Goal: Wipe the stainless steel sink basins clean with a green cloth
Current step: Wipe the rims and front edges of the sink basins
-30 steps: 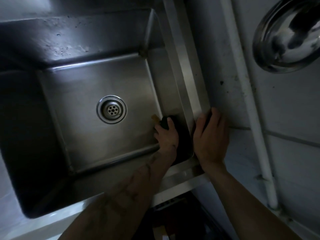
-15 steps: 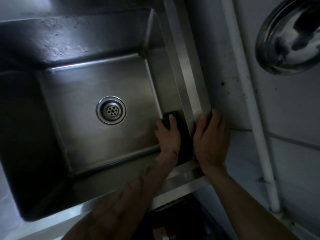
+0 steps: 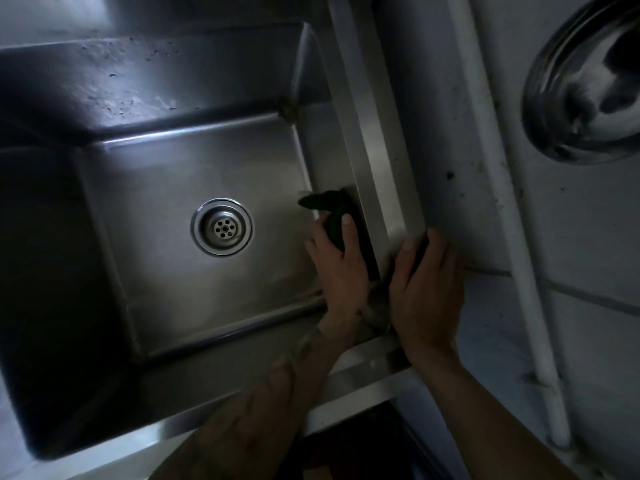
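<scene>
A person leans over a square stainless steel sink basin (image 3: 194, 282) in very dim light. The left hand (image 3: 341, 268) is inside the basin at its right wall, fingers and thumb curled around a bunched dark green cloth (image 3: 327, 204) and pressing it against that wall. The cloth sticks out just beyond the fingertips, on the far side of the hand. The right hand (image 3: 426, 289) lies just beside it on the sink's right rim, fingers fairly straight and holding nothing.

Much of the cloth is hidden under the left hand and lost in shadow, so its full shape is unclear. The basin's left side is nearly black.

The cloth's long axis runs along the wall, away from the person. Its loose tip points left, toward the round metal drain (image 3: 222, 226).
</scene>
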Tool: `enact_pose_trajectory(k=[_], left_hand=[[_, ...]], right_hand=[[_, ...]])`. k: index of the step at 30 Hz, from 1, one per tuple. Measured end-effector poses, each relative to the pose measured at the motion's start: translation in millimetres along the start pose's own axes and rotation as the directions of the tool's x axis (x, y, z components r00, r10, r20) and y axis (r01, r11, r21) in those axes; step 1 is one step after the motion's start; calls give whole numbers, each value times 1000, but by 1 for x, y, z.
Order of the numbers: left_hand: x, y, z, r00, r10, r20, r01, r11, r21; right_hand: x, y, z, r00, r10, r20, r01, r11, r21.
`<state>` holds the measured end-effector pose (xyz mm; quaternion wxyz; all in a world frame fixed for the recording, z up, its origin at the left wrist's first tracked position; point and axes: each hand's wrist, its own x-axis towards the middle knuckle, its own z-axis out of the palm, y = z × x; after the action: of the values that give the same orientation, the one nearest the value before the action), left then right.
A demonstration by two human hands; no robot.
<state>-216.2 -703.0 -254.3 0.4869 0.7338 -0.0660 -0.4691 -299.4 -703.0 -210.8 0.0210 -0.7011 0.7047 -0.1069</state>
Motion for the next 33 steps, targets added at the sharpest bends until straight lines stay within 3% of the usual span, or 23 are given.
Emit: enact_pose_trajectory(k=[4, 9, 15, 20, 22, 26, 30, 33], left_hand=[[25, -10, -3, 976, -209, 68, 195, 967, 166], [7, 12, -9, 992, 116, 55, -120, 990, 72], [41, 10, -1, 997, -53, 51, 44, 986, 164], [25, 26, -3, 983, 180, 36, -182, 980, 80], [34, 25, -1, 983, 184, 23, -186, 977, 101], [62, 18, -1, 998, 3, 60, -16, 979, 203], [42, 32, -5, 981, 185, 57, -191, 972, 138], [42, 40, -1, 971, 236, 36, -238, 967, 95]], right_hand=[[-1, 0, -2, 1000, -5, 10, 5, 1000, 14], [0, -1, -1, 999, -3, 34, 2, 1000, 27], [0, 0, 0, 999, 3, 38, -5, 1000, 30], [0, 1, 0, 1000, -7, 26, 7, 1000, 16], [-1, 1, 0, 1000, -3, 22, 2, 1000, 17], [0, 0, 1, 1000, 5, 27, -6, 1000, 19], [0, 1, 1, 1000, 1, 30, -2, 1000, 29], [-1, 2, 1, 1000, 6, 18, -7, 999, 33]])
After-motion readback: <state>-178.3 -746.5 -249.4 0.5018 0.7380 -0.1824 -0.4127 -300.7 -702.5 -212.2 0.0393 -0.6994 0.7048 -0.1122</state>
